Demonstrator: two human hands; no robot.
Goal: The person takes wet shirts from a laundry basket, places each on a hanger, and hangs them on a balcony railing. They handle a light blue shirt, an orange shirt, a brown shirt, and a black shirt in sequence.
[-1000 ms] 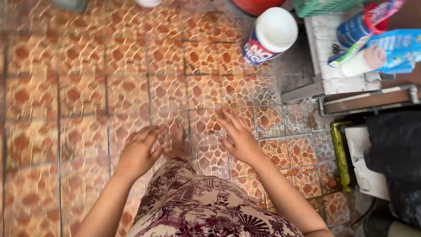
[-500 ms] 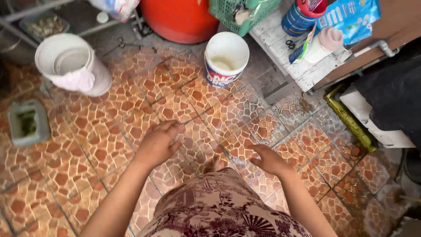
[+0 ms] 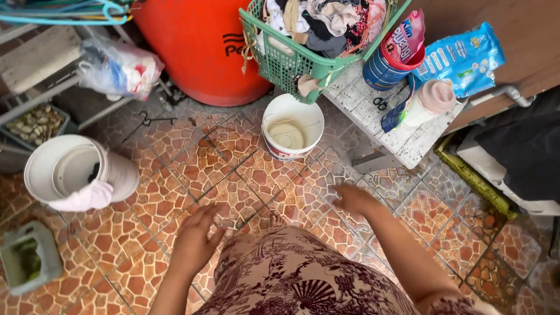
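My left hand [image 3: 196,241] hangs over the orange tiled floor [image 3: 175,169] with fingers spread, holding nothing. My right hand [image 3: 354,198] reaches forward, fingers loose and empty, a little short of a small white bucket [image 3: 292,127] with cloudy liquid in it. Just beyond that bucket a green laundry basket [image 3: 291,58] full of clothes rests on the corner of a white tiled platform [image 3: 402,137]. My patterned maroon skirt [image 3: 303,274] fills the bottom of the view.
A large orange barrel [image 3: 201,46] stands at the back. A white bucket with a pink cloth [image 3: 76,175] sits left, a green-filled jug [image 3: 29,256] at far left. Detergent bags, a blue tub [image 3: 385,67] and a pink-capped bottle [image 3: 429,102] crowd the platform.
The view has tilted up and forward, bringing the barrel and basket into sight. My right hand has moved up toward the small bucket; my left hand has dropped lower.
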